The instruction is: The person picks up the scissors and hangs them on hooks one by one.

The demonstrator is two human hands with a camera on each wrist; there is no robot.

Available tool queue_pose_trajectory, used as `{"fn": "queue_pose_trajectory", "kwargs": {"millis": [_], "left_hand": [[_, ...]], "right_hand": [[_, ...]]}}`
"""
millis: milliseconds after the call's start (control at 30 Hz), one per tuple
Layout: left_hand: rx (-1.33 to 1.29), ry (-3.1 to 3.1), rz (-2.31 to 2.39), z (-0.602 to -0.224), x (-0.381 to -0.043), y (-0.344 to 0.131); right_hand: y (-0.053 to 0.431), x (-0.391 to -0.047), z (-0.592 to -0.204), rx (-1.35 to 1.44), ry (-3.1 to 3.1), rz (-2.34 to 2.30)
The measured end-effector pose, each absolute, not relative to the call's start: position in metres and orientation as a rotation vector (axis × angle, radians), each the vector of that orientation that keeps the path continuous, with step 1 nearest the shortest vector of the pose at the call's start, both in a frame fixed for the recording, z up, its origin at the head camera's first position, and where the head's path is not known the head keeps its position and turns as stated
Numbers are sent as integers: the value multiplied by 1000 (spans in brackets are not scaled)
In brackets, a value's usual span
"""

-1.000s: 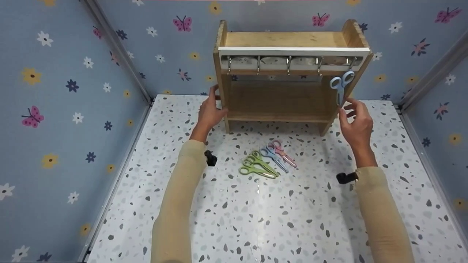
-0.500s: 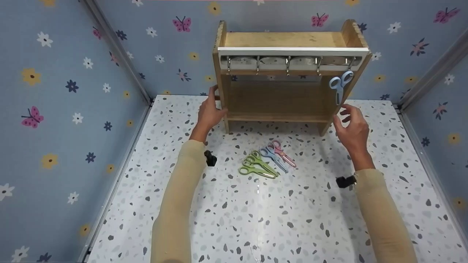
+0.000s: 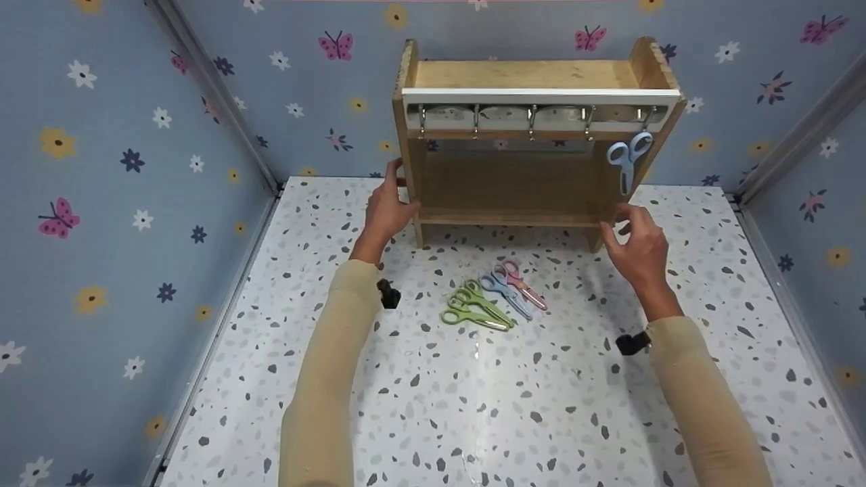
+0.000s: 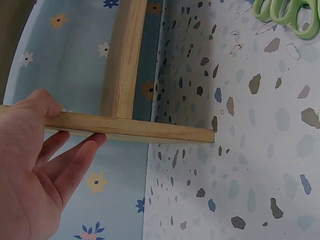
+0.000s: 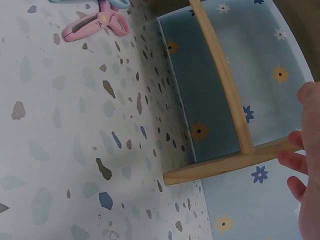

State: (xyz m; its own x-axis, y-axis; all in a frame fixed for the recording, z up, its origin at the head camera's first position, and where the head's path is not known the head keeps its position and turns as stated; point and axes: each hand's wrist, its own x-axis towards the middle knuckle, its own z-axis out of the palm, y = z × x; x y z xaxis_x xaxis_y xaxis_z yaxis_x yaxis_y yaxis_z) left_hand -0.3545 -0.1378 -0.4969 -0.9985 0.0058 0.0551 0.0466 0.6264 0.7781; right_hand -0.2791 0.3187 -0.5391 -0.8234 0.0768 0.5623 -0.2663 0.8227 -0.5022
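Note:
A small wooden shelf (image 3: pixel 521 220) stands against the back wall, its front crossed by a white rail (image 3: pixel 433 125) with several metal hooks. Blue-handled scissors (image 3: pixel 626 162) hang from the rightmost hook. My left hand (image 3: pixel 389 210) pinches the shelf's left side panel (image 4: pixel 170 131), thumb on the inner face and fingers outside. My right hand (image 3: pixel 639 247) is at the lower right side panel (image 5: pixel 215 167); in the right wrist view its thumb and fingers are spread on either side, the thumb apart from the wood.
On the speckled tabletop (image 3: pixel 514 406) in front of the shelf lie green scissors (image 3: pixel 477 314), blue scissors (image 3: pixel 506 294) and pink scissors (image 3: pixel 528 287), bunched together. Flower-patterned panels (image 3: pixel 135 270) enclose the left, back and right. A black wrist camera (image 3: pixel 389 294) sits on each sleeve.
My right hand has moved down and left, away from the tip of the hanging scissors to the lower right side panel. The left hand has kept its hold; the shelf has stayed put.

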Motion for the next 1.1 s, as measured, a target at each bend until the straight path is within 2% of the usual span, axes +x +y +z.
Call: {"fn": "queue_pose_trajectory", "kwargs": {"millis": [1100], "left_hand": [[-75, -2778, -1308, -497, -352, -138]], "right_hand": [[286, -279, -543, 325, -2578, 691]]}}
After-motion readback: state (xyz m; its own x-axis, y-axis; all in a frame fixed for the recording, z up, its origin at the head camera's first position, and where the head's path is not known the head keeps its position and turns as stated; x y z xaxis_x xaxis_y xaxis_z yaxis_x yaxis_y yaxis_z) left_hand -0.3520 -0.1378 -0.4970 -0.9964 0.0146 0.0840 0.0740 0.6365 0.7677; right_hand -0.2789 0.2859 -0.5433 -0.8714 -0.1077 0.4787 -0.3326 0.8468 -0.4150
